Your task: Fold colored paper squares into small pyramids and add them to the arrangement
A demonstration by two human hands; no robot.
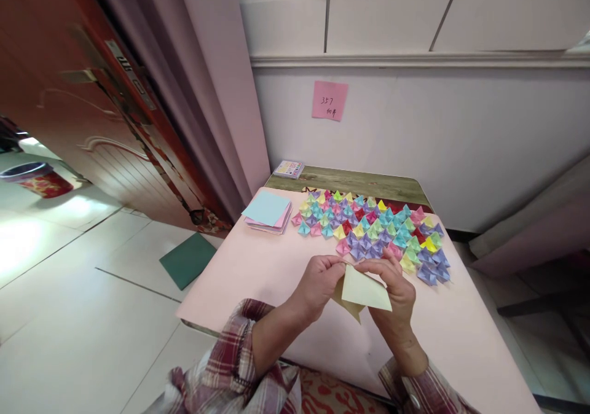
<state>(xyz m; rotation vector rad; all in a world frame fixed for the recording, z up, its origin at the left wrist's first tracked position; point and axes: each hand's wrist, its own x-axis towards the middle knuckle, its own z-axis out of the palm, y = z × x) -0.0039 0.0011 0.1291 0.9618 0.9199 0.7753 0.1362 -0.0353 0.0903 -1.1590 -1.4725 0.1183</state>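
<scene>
A pale yellow sheet of origami paper, partly folded, is held up over the near part of the table. My left hand pinches its upper left corner between thumb and fingers. Along the top edge, my right hand grips the same paper, with some fingers hidden behind it. Just beyond my hands stand many small folded paper pieces in purple, blue, pink, green, red and yellow, set close together in rows.
A stack of square paper, light blue on top, lies at the table's left. Behind it sits a small packet. The pink-covered table meets the wall, where a pink note hangs. A green square lies on the floor.
</scene>
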